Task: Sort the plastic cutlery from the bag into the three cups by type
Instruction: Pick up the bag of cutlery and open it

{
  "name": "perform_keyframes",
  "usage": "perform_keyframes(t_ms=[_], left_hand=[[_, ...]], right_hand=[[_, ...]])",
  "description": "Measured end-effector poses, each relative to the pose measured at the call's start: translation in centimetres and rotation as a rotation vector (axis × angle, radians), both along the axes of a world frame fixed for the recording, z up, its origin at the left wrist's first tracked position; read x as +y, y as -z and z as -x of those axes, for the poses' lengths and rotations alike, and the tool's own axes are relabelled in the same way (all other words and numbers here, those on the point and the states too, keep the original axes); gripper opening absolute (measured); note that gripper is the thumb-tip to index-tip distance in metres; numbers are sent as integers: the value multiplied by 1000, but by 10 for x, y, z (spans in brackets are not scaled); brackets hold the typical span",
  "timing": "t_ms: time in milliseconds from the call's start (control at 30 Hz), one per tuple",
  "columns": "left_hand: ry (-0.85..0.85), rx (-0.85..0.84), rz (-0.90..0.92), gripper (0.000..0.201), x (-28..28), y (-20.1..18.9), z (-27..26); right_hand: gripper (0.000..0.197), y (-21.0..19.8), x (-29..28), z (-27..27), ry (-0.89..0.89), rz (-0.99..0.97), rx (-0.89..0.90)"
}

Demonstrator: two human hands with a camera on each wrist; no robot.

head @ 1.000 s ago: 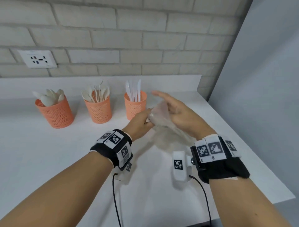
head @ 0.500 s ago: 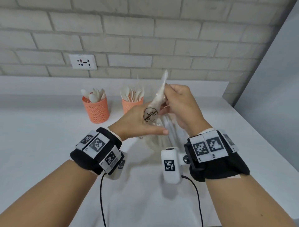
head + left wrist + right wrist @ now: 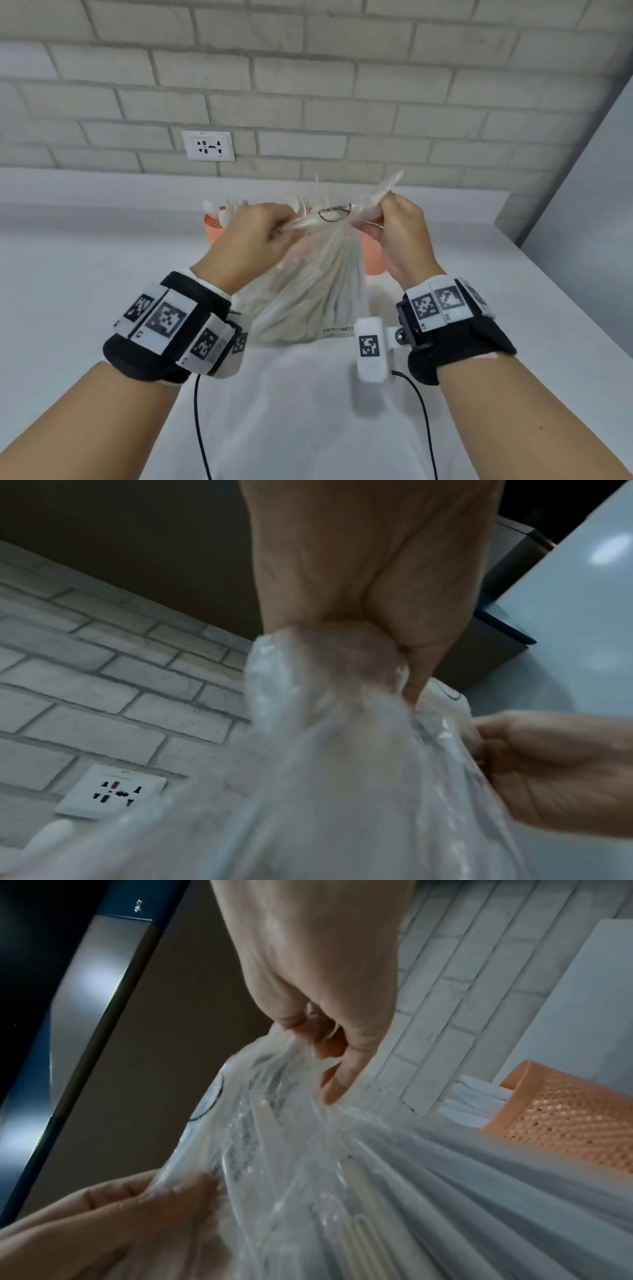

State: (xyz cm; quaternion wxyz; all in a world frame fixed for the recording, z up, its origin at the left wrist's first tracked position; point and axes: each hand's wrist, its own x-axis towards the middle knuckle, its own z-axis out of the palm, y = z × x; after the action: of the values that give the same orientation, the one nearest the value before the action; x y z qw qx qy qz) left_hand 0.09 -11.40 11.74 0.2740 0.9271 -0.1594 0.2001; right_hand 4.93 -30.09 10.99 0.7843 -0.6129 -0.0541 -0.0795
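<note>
While both hands pinch the clear bag's (image 3: 308, 294) gathered top, left hand (image 3: 253, 240) fingers curled on plastic, right hand (image 3: 400, 233) likewise, bag on white counter (image 3: 102, 291) holding white cutlery (image 3: 359, 1231), orange cups (image 3: 373, 257) behind with cutlery

Head view: looking forward and down from above onto both wrists, facing the brick wall (image 3: 308, 85). Wrist views: looking up along each hand at very close range, from below the bag (image 3: 342, 777). Shared across all three: bag top, brick wall.
</note>
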Motion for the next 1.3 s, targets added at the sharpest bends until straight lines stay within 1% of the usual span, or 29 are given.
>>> perform_keyframes(t_ms=[33, 100, 200, 233, 300, 367, 433, 467, 500, 567, 633, 700, 767, 833, 900, 933, 967, 1000, 1033, 1067, 1100, 1133, 1167, 1200, 1233, 1267, 1300], left_hand=[[-14, 46, 63, 25, 2, -5, -1], [-9, 207, 229, 32, 3, -9, -3], [33, 447, 482, 43, -2, 0, -4], [45, 494, 507, 46, -5, 5, -3], [141, 539, 418, 50, -13, 13, 1], [268, 642, 325, 50, -28, 21, 8], [315, 760, 251, 75, -44, 39, 12], [325, 809, 217, 82, -53, 47, 15], [345, 846, 192, 82, -60, 55, 16], [335, 919, 110, 72, -70, 69, 20], [314, 965, 27, 63, -74, 76, 19], [277, 952, -20, 59, -73, 78, 16], [253, 941, -11, 56, -67, 77, 8], [290, 1012, 124, 52, -57, 81, 1], [258, 1021, 196, 53, -49, 83, -4], [214, 990, 176, 52, -49, 82, -5], [174, 936, 143, 47, -50, 79, -6], [135, 854, 103, 42, -52, 77, -8], [108, 762, 74, 38, -57, 73, -9], [94, 667, 90, 34, -62, 67, -7], [88, 589, 151, 29, -65, 64, -6], [80, 534, 247, 27, -67, 61, -5], [57, 499, 351, 28, -67, 61, -5], [27, 468, 437, 30, -66, 63, -6], [0, 437, 477, 30, -63, 64, -6], [-14, 405, 467, 30, -60, 65, -4], [-17, 382, 396, 30, -58, 65, -3]], right_hand=[[31, 0, -2, 1, -28, -9, -13], [31, 0, -4, 2, -70, -23, -33], [28, -3, -4, -2, -116, -98, -40], [27, -4, -3, -4, -125, -144, -32], [31, -3, -5, -9, -128, -223, -8], [46, 4, -15, -11, -137, -222, 26], [68, 13, -29, -9, -133, -121, 89], [68, 18, -36, -8, -116, -53, 122], [65, 22, -43, -6, -77, 16, 151], [48, 31, -57, -4, 11, 161, 200], [29, 37, -70, 0, 49, 312, 277], [25, 42, -82, 3, 54, 418, 347], [23, 44, -93, 7, 42, 475, 390], [21, 44, -102, 11, -29, 551, 407], [20, 43, -106, 14, -97, 715, 391], [18, 42, -106, 15, -92, 835, 344], [19, 40, -104, 16, -50, 956, 255], [25, 39, -100, 16, 4, 1050, 118], [30, 36, -94, 16, 28, 1097, -32], [34, 32, -85, 17, -4, 1112, -140], [37, 31, -75, 17, -76, 1161, -188], [40, 32, -65, 17, -154, 1264, -181], [39, 35, -56, 16, -220, 1398, -135], [32, 38, -51, 15, -269, 1493, -65], [21, 41, -49, 14, -298, 1506, -11], [13, 43, -49, 12, -308, 1455, 23], [11, 43, -50, 12, -296, 1382, 38]])
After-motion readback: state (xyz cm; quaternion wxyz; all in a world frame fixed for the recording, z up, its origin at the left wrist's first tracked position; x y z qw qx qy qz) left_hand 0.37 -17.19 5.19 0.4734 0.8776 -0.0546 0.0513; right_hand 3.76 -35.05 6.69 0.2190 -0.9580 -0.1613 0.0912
